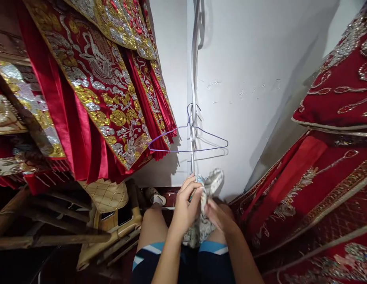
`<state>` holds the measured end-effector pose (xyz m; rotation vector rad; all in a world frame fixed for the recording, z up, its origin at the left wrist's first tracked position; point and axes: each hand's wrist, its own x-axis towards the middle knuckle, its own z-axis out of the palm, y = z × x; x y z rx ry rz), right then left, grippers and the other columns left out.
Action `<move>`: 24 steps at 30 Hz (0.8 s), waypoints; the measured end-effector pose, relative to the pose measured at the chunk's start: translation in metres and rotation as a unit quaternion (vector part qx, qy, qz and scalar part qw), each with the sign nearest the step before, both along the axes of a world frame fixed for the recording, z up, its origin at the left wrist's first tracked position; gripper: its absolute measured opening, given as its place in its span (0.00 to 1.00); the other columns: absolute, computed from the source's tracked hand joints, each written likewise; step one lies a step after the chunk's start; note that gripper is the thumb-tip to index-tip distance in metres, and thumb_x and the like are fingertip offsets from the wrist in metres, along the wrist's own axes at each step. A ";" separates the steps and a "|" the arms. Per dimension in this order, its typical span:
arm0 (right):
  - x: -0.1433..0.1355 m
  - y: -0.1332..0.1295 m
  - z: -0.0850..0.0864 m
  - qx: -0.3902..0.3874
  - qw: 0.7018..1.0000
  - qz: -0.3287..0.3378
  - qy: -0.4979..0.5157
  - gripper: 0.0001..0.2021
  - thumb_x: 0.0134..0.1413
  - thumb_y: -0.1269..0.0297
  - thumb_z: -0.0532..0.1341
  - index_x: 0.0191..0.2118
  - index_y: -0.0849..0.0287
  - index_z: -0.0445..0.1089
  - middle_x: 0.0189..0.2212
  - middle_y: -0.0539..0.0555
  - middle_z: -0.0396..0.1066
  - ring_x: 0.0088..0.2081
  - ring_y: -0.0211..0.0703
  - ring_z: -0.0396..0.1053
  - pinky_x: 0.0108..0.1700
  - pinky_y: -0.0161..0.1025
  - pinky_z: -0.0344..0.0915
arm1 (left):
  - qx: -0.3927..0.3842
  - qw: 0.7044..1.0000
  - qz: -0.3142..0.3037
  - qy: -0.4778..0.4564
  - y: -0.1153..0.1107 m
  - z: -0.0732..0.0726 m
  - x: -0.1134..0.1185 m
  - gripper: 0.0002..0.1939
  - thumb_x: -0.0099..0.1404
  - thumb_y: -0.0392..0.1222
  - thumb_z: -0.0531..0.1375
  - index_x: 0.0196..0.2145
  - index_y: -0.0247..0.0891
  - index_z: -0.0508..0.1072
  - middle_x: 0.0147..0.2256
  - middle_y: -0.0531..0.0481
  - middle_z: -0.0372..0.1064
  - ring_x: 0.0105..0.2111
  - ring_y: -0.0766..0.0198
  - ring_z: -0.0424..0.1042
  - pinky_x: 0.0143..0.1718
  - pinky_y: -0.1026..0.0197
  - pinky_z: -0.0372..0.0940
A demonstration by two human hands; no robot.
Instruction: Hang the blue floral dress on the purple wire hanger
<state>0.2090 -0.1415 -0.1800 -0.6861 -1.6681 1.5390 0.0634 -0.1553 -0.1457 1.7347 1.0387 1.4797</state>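
Observation:
A crumpled, light-coloured patterned cloth [198, 232] hangs between my hands and drapes down over my lap. My left hand [186, 199] is closed on its upper part, fingers and thumb pinching the fabric. On the other side, my right hand [220, 217] is closed at the cloth's edge and slightly blurred. One loose flap of the cloth sticks up between the hands. Straight ahead, above them, a purple wire hanger [188, 150] hangs bare by its hook from a white strap [193, 86] on the wall. Neither hand touches the hanger.
Red embroidered garments [106, 94] with gold and silver sequins hang at left. More red beaded garments [302, 189] hang at right, close to my right arm. A bamboo chair [112, 240] stands at lower left. Behind the hanger is a white wall [245, 59].

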 end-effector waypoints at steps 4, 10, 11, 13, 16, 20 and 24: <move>0.004 -0.004 0.014 -0.090 0.983 0.155 -0.042 0.26 0.44 0.46 0.73 0.44 0.60 0.75 0.35 0.54 0.74 0.37 0.46 0.71 0.43 0.42 0.68 | -0.034 0.999 -0.011 0.018 0.000 -0.014 -0.026 0.13 0.74 0.50 0.52 0.44 0.41 0.70 0.62 0.41 0.62 0.65 0.52 0.57 0.66 0.50 0.50; 0.019 0.020 0.061 -0.044 0.951 0.262 -0.161 0.19 0.45 0.49 0.72 0.29 0.62 0.73 0.25 0.51 0.70 0.29 0.41 0.68 0.35 0.37 0.67 | -0.123 0.958 -0.152 0.209 -0.005 -0.048 -0.066 0.23 0.73 0.58 0.49 0.35 0.38 0.73 0.36 0.46 0.73 0.42 0.55 0.72 0.51 0.54 0.64; 0.025 0.026 0.073 -0.018 0.948 0.255 -0.188 0.19 0.47 0.49 0.71 0.28 0.62 0.72 0.24 0.50 0.69 0.28 0.40 0.67 0.33 0.36 0.66 | -0.139 0.946 -0.161 0.244 -0.007 -0.050 -0.073 0.24 0.72 0.58 0.51 0.30 0.37 0.72 0.29 0.48 0.71 0.35 0.57 0.72 0.47 0.55 0.66; 0.035 0.035 0.096 0.026 0.949 0.214 -0.231 0.20 0.50 0.48 0.69 0.26 0.62 0.70 0.23 0.50 0.68 0.26 0.38 0.64 0.30 0.34 0.63 | -0.200 0.928 -0.194 0.247 -0.012 -0.050 -0.088 0.25 0.72 0.58 0.52 0.28 0.36 0.72 0.22 0.50 0.67 0.27 0.61 0.70 0.38 0.58 0.66; 0.039 0.042 0.122 0.029 0.955 0.157 -0.248 0.20 0.52 0.46 0.68 0.28 0.61 0.69 0.25 0.49 0.68 0.27 0.37 0.63 0.30 0.34 0.61 | -0.228 0.932 -0.214 0.182 -0.021 -0.038 -0.106 0.19 0.71 0.55 0.55 0.43 0.35 0.74 0.36 0.45 0.75 0.38 0.58 0.75 0.44 0.58 0.68; 0.017 0.037 0.133 -0.001 0.948 0.214 -0.234 0.24 0.54 0.41 0.65 0.29 0.61 0.69 0.24 0.49 0.67 0.26 0.36 0.62 0.30 0.34 0.61 | -0.150 0.950 -0.162 0.222 -0.025 -0.013 -0.109 0.28 0.65 0.51 0.64 0.60 0.43 0.66 0.60 0.42 0.64 0.60 0.51 0.63 0.62 0.52 0.57; 0.002 0.034 0.137 -0.047 0.960 0.219 -0.170 0.23 0.53 0.43 0.66 0.36 0.63 0.74 0.29 0.52 0.73 0.28 0.38 0.68 0.34 0.35 0.66 | -0.141 0.942 -0.211 0.220 -0.022 -0.003 -0.093 0.30 0.61 0.56 0.66 0.57 0.42 0.70 0.53 0.44 0.71 0.54 0.51 0.68 0.58 0.53 0.61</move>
